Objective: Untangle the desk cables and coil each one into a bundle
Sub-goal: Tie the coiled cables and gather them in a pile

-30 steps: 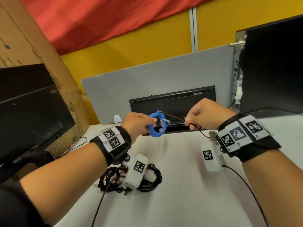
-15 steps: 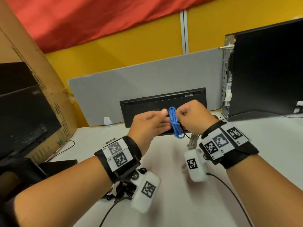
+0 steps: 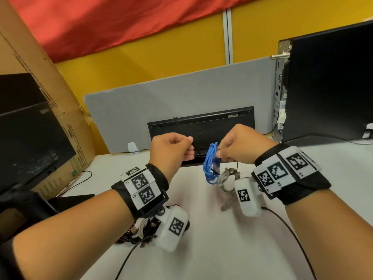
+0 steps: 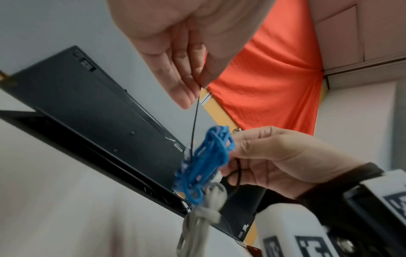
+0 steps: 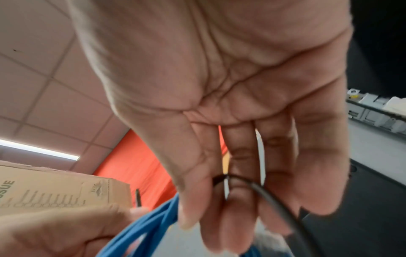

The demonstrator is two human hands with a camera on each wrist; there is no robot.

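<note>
A coiled blue cable (image 3: 210, 164) hangs above the white desk, pinched at its top by my right hand (image 3: 219, 154). A thin black tie (image 3: 198, 153) runs from the coil to my left hand (image 3: 189, 150), which pinches it; its free end sticks up past the fist. In the left wrist view the black tie (image 4: 195, 114) drops from my left fingertips (image 4: 186, 97) to the blue cable (image 4: 206, 161). The right wrist view shows a black loop (image 5: 241, 179) across my right fingers and the blue cable (image 5: 142, 231) below them.
A grey cable (image 3: 227, 179) lies on the desk under the blue coil. A black cable bundle (image 3: 139, 232) sits below my left wrist. A black keyboard (image 3: 201, 130) stands on edge against a grey divider. A PC tower (image 3: 331, 81) is right; a cardboard box (image 3: 40, 77) and monitor (image 3: 30, 128) left.
The blue coil has passed from my left hand to my right hand. My left hand has pulled away to the left with the black tie, so a gap has opened between the hands.
</note>
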